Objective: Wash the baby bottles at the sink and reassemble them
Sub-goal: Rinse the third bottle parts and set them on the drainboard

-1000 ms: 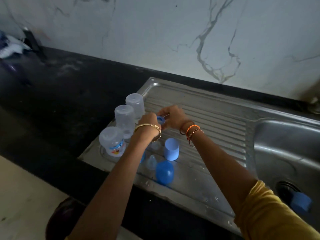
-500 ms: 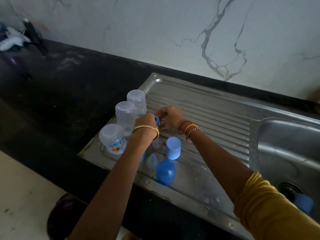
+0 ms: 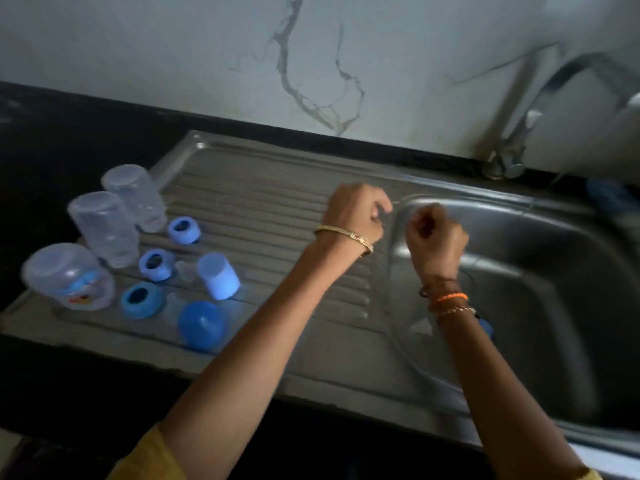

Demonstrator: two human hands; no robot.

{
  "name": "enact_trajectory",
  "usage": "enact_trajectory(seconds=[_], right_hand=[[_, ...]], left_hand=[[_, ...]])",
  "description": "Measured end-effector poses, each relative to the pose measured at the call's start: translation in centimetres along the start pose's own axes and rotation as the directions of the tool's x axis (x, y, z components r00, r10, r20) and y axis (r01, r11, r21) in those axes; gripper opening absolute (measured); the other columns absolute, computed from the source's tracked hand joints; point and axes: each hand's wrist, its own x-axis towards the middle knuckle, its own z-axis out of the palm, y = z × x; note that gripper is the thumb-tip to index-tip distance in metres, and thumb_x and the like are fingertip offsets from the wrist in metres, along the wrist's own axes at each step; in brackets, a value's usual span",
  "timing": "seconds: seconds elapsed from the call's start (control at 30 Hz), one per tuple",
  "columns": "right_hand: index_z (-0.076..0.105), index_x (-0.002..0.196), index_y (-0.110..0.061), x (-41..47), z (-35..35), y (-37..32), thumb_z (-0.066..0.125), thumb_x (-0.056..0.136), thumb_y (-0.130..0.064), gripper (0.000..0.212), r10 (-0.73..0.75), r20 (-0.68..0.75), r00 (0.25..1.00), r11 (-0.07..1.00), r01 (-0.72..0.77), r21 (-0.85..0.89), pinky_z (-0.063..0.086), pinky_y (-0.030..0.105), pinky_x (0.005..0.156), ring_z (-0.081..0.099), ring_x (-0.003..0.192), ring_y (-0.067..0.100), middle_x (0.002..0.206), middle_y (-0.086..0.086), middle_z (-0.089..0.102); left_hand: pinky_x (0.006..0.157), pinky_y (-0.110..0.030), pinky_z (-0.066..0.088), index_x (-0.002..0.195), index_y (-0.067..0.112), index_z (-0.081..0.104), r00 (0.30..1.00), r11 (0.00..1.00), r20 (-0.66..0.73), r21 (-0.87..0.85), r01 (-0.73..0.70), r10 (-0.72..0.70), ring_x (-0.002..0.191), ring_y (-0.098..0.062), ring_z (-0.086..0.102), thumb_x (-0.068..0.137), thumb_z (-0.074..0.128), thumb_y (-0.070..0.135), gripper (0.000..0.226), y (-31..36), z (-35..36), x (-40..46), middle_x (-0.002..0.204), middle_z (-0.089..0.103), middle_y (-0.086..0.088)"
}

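Note:
Three clear baby bottles stand upside down at the left end of the steel drainboard (image 3: 277, 202): the rear bottle (image 3: 133, 195), the middle bottle (image 3: 104, 226) and a printed bottle (image 3: 67, 275). Beside them lie three blue screw rings (image 3: 183, 230) (image 3: 156, 264) (image 3: 141, 299), a pale blue cap (image 3: 218, 280), a darker blue dome cap (image 3: 202, 325) and a clear teat (image 3: 187, 270). My left hand (image 3: 356, 216) hovers over the drainboard's right edge, fingers curled, nothing visible in it. My right hand (image 3: 434, 237) is a fist over the sink basin (image 3: 554, 271), also holding nothing visible.
A tap (image 3: 512, 143) rises at the back right of the basin. A blue piece (image 3: 486, 329) shows in the basin just behind my right wrist. Black counter surrounds the sink, with a marble wall behind. The picture is motion-blurred.
Both hands left the bottle parts and swung right to the basin edge. The blue ring they held now lies on the drainboard. The view has panned right.

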Motion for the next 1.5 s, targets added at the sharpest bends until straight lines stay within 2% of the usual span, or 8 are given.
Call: enact_trajectory(seconds=[0.07, 0.17, 0.47, 0.8, 0.93, 1.13, 1.37, 1.5], right_hand=[[0.068, 0.096, -0.006, 0.3, -2.5, 4.5, 0.069, 0.077, -0.008, 0.02, 0.172, 0.282, 0.944, 0.977, -0.128, -0.168, 0.036, 0.024, 0.074, 0.063, 0.094, 0.032, 0.096, 0.014, 0.069], [0.053, 0.127, -0.005, 0.0, -3.9, 10.0, 0.069, 0.082, -0.019, 0.05, 0.401, 0.663, 0.632, 0.901, -0.141, -0.41, 0.034, 0.029, 0.1, 0.049, 0.121, 0.028, 0.132, 0.015, 0.052], [0.056, 0.119, 0.003, -3.8, -0.3, 16.0, 0.061, 0.086, -0.039, 0.054, 0.534, 0.696, 0.48, 0.819, -0.091, -0.566, 0.042, 0.034, 0.092, 0.053, 0.116, 0.033, 0.125, 0.021, 0.057], [0.061, 0.114, -0.003, -3.7, 0.2, 18.1, 0.066, 0.084, -0.021, 0.036, 0.478, 0.724, 0.498, 0.869, -0.15, -0.471, 0.046, 0.034, 0.09, 0.056, 0.113, 0.03, 0.12, 0.016, 0.061], [0.065, 0.107, -0.013, 0.7, -2.3, 18.6, 0.058, 0.088, -0.02, 0.021, 0.448, 0.566, 0.692, 0.89, -0.285, -0.356, 0.045, 0.033, 0.086, 0.056, 0.111, 0.032, 0.117, 0.015, 0.062], [0.068, 0.098, -0.013, 6.9, -5.6, 19.0, 0.058, 0.088, -0.014, 0.014, 0.232, 0.168, 0.958, 0.954, -0.19, -0.233, 0.042, 0.031, 0.074, 0.051, 0.108, 0.028, 0.109, 0.006, 0.065], [0.071, 0.076, -0.01, 7.5, -7.4, 18.6, 0.072, 0.066, 0.004, 0.017, -0.182, 0.106, 0.978, 0.95, 0.203, -0.238, 0.049, 0.034, 0.056, 0.062, 0.078, 0.035, 0.078, 0.007, 0.07], [0.069, 0.103, -0.009, 7.7, -7.4, 19.5, 0.064, 0.085, -0.014, 0.019, 0.043, 0.176, 0.984, 0.985, -0.013, -0.169, 0.05, 0.038, 0.076, 0.048, 0.11, 0.027, 0.12, 0.008, 0.056]], left_hand=[[0.078, -0.018, 0.041, 0.106, 0.016, 0.07, 0.986, 0.999, 0.162, -0.021, 0.029, -0.026, 0.09, -0.023, 0.064, 0.075, 0.062, -0.002, 0.036, 1.3, 4.6, -0.2, 0.096, 0.07, -0.007], [0.091, -0.018, 0.036, 0.121, 0.013, 0.061, 0.937, 0.995, 0.336, 0.004, 0.099, -0.094, 0.112, -0.021, 0.057, 0.08, 0.062, 0.001, 0.043, 1.6, 10.8, -0.8, 0.122, 0.062, -0.008], [0.102, -0.025, 0.034, 0.122, 0.005, 0.058, 0.856, 0.944, 0.412, 0.235, 0.23, -0.311, 0.121, -0.027, 0.05, 0.088, 0.052, 0.004, 0.035, -0.2, 19.6, -2.1, 0.129, 0.055, -0.016], [0.096, -0.02, 0.036, 0.119, 0.005, 0.061, 0.846, 0.908, 0.331, 0.132, 0.397, -0.418, 0.116, -0.025, 0.055, 0.089, 0.053, 0.005, 0.031, 0.5, 21.8, -1.2, 0.123, 0.06, -0.014], [0.092, -0.02, 0.037, 0.12, 0.005, 0.061, 0.798, 0.791, 0.245, -0.152, 0.593, -0.551, 0.114, -0.026, 0.057, 0.091, 0.051, 0.006, 0.031, 2.2, 23.5, 1.5, 0.121, 0.063, -0.015], [0.059, -0.024, 0.048, 0.126, 0.006, 0.051, 0.707, 0.341, 0.352, -0.69, 0.639, -0.613, 0.068, -0.015, 0.056, 0.093, 0.044, -0.002, 0.035, 5.5, 26.0, 6.6, 0.095, 0.059, -0.007], [0.042, -0.015, 0.046, 0.08, 0.01, 0.054, 0.649, -0.143, 0.632, -0.754, 0.641, -0.424, 0.039, -0.005, 0.057, 0.098, 0.04, 0.009, 0.023, 8.5, 26.9, 8.8, 0.046, 0.061, 0.003], [0.053, -0.018, 0.053, 0.082, 0.005, 0.058, 0.697, -0.263, 0.628, -0.778, 0.57, -0.347, 0.049, -0.008, 0.064, 0.095, 0.045, 0.009, 0.019, 9.1, 27.0, 8.7, 0.056, 0.067, -0.001]])
